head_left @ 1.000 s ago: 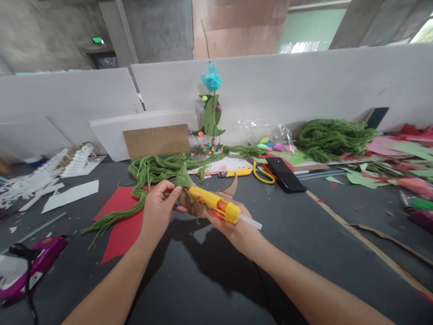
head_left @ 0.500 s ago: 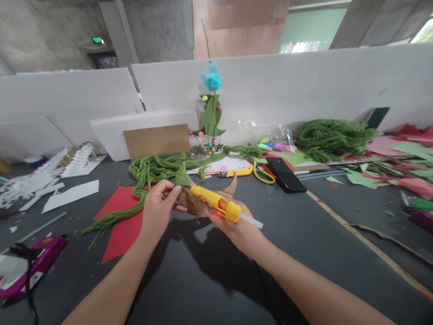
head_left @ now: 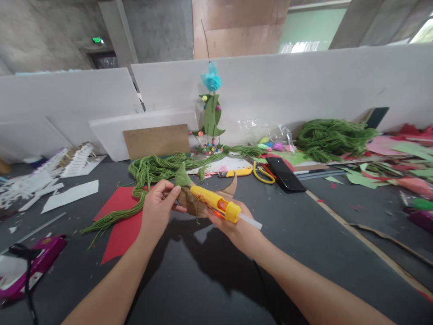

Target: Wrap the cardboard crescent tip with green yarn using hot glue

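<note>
My right hand [head_left: 233, 228] grips a yellow glue gun [head_left: 216, 204], its nozzle pointing left at a brown cardboard cone [head_left: 189, 203] partly wrapped in green yarn. My left hand [head_left: 158, 207] pinches that cone at its left side and holds it above the dark table. The cone's green yarn tip [head_left: 182, 177] points upward. A white glue stick [head_left: 251, 221] juts from the back of the gun.
Long green yarn strands [head_left: 152, 169] lie over a red paper sheet [head_left: 122, 216]. Behind are a green felt tree [head_left: 211, 115], yellow scissors [head_left: 264, 174], a black phone [head_left: 286, 174], another yarn heap [head_left: 333, 135], white foam boards [head_left: 67, 108] and a purple tool [head_left: 30, 266].
</note>
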Demonstrator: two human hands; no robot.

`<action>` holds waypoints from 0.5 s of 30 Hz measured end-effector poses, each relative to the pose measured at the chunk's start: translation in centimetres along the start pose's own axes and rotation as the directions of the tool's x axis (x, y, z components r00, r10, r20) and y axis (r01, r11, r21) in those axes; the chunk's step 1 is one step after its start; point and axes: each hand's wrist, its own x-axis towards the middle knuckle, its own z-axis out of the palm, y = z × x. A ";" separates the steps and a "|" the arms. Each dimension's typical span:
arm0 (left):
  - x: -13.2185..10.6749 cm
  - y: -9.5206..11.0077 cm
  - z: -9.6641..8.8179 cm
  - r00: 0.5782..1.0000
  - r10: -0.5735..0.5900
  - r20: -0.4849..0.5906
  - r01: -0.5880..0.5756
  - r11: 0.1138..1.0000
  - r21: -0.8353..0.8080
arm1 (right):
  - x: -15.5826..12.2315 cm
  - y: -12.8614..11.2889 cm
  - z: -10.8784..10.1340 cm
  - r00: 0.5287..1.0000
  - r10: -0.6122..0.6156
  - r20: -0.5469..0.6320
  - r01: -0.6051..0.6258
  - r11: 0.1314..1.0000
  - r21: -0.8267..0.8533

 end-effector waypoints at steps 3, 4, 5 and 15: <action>0.0 0.1 0.0 1.000 -0.002 -0.003 0.002 1.000 0.006 | 0.1 -0.1 0.0 1.000 0.015 -0.005 -0.015 1.000 -0.021; 0.0 0.1 0.0 1.000 -0.001 -0.003 0.001 1.000 0.007 | 0.1 -0.2 0.0 1.000 0.020 -0.008 -0.020 0.999 -0.031; 0.0 0.1 0.0 1.000 -0.001 -0.002 0.001 1.000 0.008 | 0.1 -0.3 0.0 1.000 0.022 -0.009 -0.022 0.999 -0.041; 0.0 0.2 -0.2 1.000 0.007 -0.007 -0.007 0.999 0.039 | 0.3 -0.9 -0.5 0.998 0.041 -0.050 -0.048 0.984 -0.169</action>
